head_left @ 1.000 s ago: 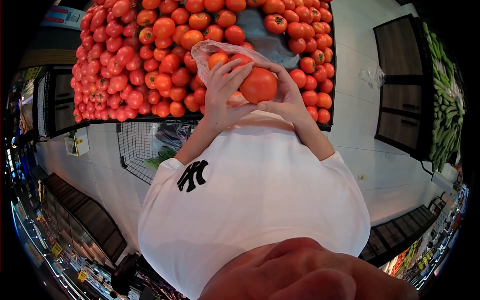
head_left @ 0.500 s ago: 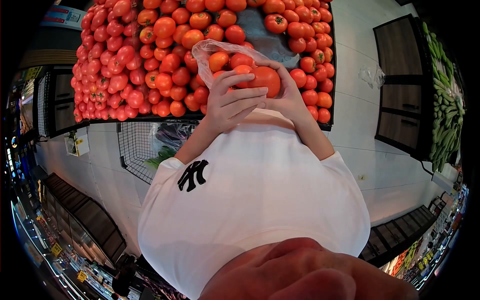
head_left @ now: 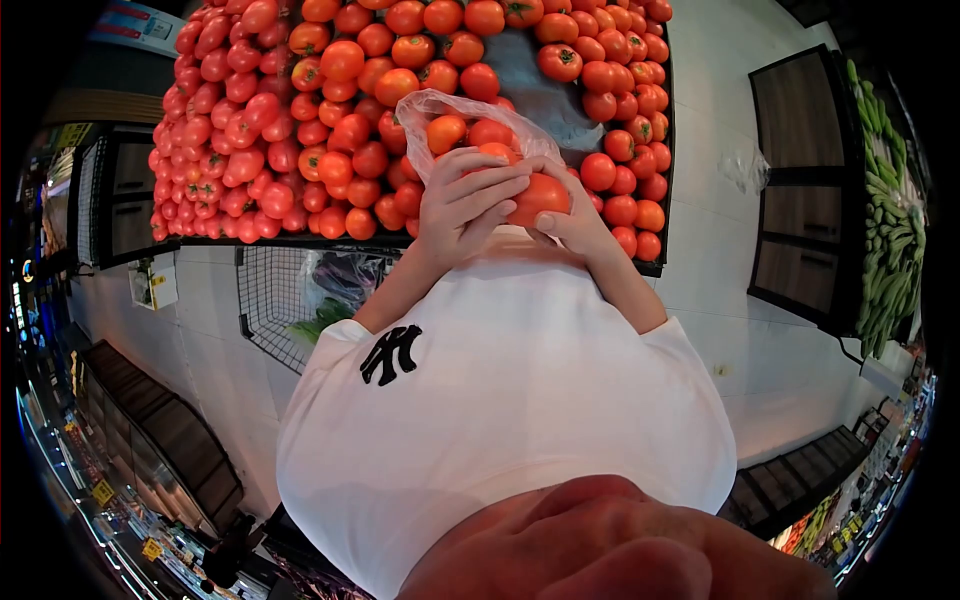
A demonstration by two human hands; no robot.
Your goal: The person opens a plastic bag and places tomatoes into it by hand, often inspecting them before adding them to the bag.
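A large red tomato (head_left: 541,203) sits between my two hands, close in front of my shirt. My right hand (head_left: 580,222) is closed round its right side, fingers over the top and thumb at the front. My left hand (head_left: 462,203) presses against its left side, the fingers bent across it. Just beyond the hands is a clear plastic bag (head_left: 417,118) with several tomatoes inside, its mouth open; its lower part is hidden behind my left hand.
Piled tomatoes (head_left: 335,165) fill the display in front of me, with a bare dark patch (head_left: 530,90) of its surface showing. A wire basket (head_left: 268,290) holding bagged goods stands below left. Green vegetables (head_left: 890,230) lie on a stand at right.
The large tomato has moved slightly down toward me and turned in my hands. My right thumb now shows on its front. The bag has shifted slightly right and down in view.
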